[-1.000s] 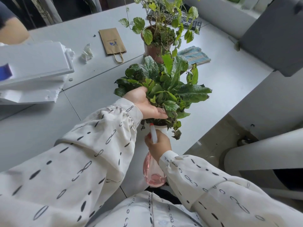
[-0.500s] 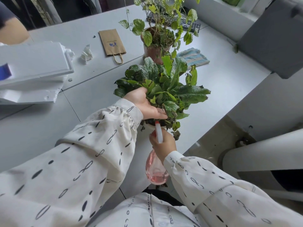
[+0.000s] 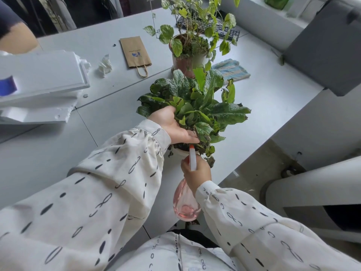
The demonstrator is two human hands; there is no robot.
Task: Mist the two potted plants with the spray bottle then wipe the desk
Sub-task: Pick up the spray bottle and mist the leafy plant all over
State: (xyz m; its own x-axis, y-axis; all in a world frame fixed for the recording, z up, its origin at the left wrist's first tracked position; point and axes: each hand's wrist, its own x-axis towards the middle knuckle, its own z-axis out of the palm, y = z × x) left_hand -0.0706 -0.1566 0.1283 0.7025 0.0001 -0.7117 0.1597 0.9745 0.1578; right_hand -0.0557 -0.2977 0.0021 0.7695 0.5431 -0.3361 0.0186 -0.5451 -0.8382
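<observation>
A broad-leaved green plant [image 3: 197, 106] stands in a white pot near the desk's front edge. My left hand [image 3: 172, 125] reaches into its leaves and presses them aside at the left. My right hand [image 3: 196, 173] grips a pink spray bottle [image 3: 185, 204], whose white nozzle with a red tip points at the base of this plant. Behind it stands a second, trailing plant in a pinkish pot [image 3: 187, 63]. A blue-striped cloth [image 3: 230, 70] lies folded to the right of that pot.
On the grey desk [image 3: 109, 106] lie a brown paper bag [image 3: 135, 51], a crumpled tissue [image 3: 105, 65], white foam blocks [image 3: 37, 83] at the left and a keyboard [image 3: 228, 31] at the back. A grey chair back [image 3: 324, 45] stands at the right.
My right hand has lifted the spray bottle a little, bringing its nozzle closer under the near plant's leaves. My left hand stays in the foliage.
</observation>
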